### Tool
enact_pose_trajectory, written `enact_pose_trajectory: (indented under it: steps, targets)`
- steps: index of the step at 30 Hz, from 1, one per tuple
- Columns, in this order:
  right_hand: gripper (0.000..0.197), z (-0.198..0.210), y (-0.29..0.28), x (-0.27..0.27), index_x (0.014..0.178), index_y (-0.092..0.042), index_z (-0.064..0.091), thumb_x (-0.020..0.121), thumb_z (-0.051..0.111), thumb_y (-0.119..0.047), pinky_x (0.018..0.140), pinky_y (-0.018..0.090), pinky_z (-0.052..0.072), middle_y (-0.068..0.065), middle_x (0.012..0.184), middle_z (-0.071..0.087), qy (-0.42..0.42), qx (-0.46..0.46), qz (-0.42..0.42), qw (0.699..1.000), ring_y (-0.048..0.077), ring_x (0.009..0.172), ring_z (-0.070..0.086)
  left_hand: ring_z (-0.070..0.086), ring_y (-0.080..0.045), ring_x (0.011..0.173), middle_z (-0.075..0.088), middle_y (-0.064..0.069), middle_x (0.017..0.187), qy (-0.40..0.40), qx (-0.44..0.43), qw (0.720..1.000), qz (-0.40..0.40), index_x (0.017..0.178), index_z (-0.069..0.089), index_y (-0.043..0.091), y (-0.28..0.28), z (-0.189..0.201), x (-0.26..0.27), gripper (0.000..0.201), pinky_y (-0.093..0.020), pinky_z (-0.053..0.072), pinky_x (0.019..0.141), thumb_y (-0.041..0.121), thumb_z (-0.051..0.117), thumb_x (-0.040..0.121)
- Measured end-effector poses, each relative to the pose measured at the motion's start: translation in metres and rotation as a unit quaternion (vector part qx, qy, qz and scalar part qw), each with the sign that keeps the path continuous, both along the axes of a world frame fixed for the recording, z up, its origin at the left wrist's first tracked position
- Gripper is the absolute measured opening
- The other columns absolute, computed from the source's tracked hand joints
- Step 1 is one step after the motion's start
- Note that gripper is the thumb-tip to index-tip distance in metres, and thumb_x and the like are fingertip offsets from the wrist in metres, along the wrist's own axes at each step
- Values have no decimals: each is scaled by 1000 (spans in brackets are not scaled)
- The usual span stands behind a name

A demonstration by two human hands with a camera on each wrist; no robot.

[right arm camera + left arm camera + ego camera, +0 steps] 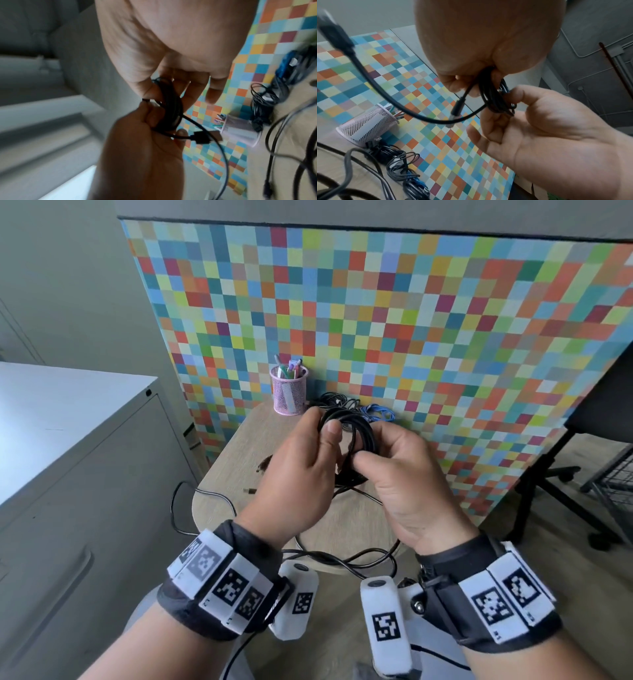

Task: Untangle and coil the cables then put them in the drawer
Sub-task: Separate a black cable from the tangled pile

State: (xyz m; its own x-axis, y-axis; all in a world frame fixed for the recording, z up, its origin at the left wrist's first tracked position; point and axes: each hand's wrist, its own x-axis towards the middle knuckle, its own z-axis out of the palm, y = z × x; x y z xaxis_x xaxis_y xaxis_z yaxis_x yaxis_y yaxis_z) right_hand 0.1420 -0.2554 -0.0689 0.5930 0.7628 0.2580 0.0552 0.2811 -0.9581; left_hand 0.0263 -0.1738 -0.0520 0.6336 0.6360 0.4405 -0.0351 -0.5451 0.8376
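Over the small wooden table [233, 446] both hands hold one black cable coil [358, 433]. My left hand [322, 433] pinches the coil's left side between thumb and fingers. Its right side is gripped by my right hand [373, 455], fingers curled around the loops. In the left wrist view the coil [494, 94] sits between the two hands, and its free end with a plug [457, 108] hangs below. The right wrist view shows the same coil [169, 108] and a flat black plug [202, 136]. Loose black cable [342, 559] trails across the table's front edge.
A black cable bundle [334, 400] and a blue cable [376, 414] lie at the back by a pink mesh pen cup [289, 392]. A grey metal cabinet [85, 474] with shut drawer fronts stands left. A chequered panel [376, 320] backs the table; a chair base [565, 474] is right.
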Motion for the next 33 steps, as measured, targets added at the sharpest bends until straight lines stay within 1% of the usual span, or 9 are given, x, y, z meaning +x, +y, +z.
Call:
enact_pose_trajectory:
  steps: [5, 7, 12, 16, 20, 23, 27, 30, 33]
  targets:
    - [21, 0, 1, 1, 93, -16, 62, 89, 77, -2, 64, 40, 58, 8, 84, 71, -104, 33, -75, 991, 18, 68, 67, 44, -25, 66, 49, -4, 71, -1, -12, 1000, -29, 96, 47, 2, -2, 3, -4, 42, -48, 42, 63, 42, 38, 104]
    - [32, 1, 0, 2, 96, -20, 55, 83, 83, -10, 65, 42, 59, 7, 94, 70, -125, 50, -90, 987, 22, 76, 70, 44, -25, 68, 47, 1, 71, -12, -46, 998, -35, 98, 48, 3, 0, 3, -4, 47, -50, 46, 65, 49, 39, 103]
    - [48, 6, -4, 7, 91, -21, 48, 74, 93, -28, 67, 37, 54, -11, 86, 62, -119, 85, -53, 988, 14, 75, 61, 51, -45, 80, 55, -25, 87, -25, -119, 991, -56, 115, 52, 2, 8, 0, -2, 63, -66, 48, 78, 61, 44, 96]
    - [15, 2, -4, 7, 80, -30, 68, 93, 74, -25, 80, 24, 44, 7, 83, 51, -216, 104, -41, 970, 15, 85, 52, 39, -16, 64, 45, 14, 65, -27, -90, 995, -36, 86, 45, 12, 12, -3, -2, 37, -40, 36, 65, 45, 38, 101]
    - [29, 0, -11, 4, 90, -22, 82, 102, 56, -27, 88, 30, 43, 13, 96, 60, -137, 20, 34, 990, 10, 94, 56, 40, -10, 63, 46, 14, 66, -13, -27, 1000, 6, 86, 44, 17, 16, -6, -2, 31, -39, 39, 64, 38, 36, 108]
    - [33, 8, -20, 7, 83, -11, 67, 103, 42, -21, 90, 42, 42, 4, 83, 64, -12, 52, 128, 990, 23, 89, 58, 37, -8, 60, 44, 9, 69, -9, -29, 999, 33, 86, 43, 17, 22, -8, -3, 30, -30, 36, 61, 30, 36, 112]
    - [28, 16, -29, 15, 87, -7, 56, 107, 44, -20, 71, 40, 52, -1, 57, 35, 59, 67, 134, 987, 21, 51, 42, 38, -6, 60, 45, 2, 71, -32, -55, 997, 37, 84, 44, 16, 23, -3, -5, 31, -17, 37, 56, 24, 35, 112]
    - [20, 12, -31, 35, 92, -17, 72, 101, 56, -26, 47, 27, 28, -10, 53, 31, -40, 26, 20, 999, 9, 44, 25, 38, -15, 65, 45, 4, 70, -90, -92, 992, 10, 80, 43, 15, 25, 0, -6, 34, -23, 37, 65, 25, 35, 112]
    - [15, 3, -26, 47, 98, -27, 77, 100, 63, -22, 56, 16, 38, -16, 61, 58, -171, 9, -62, 983, -1, 54, 48, 31, -32, 69, 39, 10, 65, -147, -154, 976, -48, 79, 44, 18, 21, 4, -7, 30, -44, 31, 73, 30, 38, 106]
